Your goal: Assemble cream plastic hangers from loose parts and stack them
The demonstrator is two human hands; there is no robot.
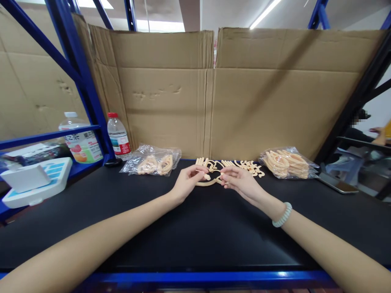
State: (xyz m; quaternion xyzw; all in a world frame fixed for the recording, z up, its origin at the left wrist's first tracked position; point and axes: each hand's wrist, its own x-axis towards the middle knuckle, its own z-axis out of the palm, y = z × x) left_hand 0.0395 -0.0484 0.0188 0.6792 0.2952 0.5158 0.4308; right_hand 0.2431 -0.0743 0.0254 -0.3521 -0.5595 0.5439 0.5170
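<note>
"Any readable writing?"

"Chinese characters, partly legible, on the white-capped bottle (84,143), far left; the label of the red-capped bottle (118,138) is too small."

"Other counts?"

"Two clear, crinkled plastic bags (286,162) of curved pale pieces."

"And the hands?"

"The left hand (187,182), its grip pinching a small pale piece (207,177), is above the far middle of the bench (183,236); for the right hand (242,183), near loose rods (201,161) and curls (249,166), one cannot tell."

We see a black counter (171,240) with a blue front edge, tall brown cardboard (275,114) standing behind it, blue metal posts (72,61), and a strip light (265,14) glowing on the pale ceiling (233,14).
</note>
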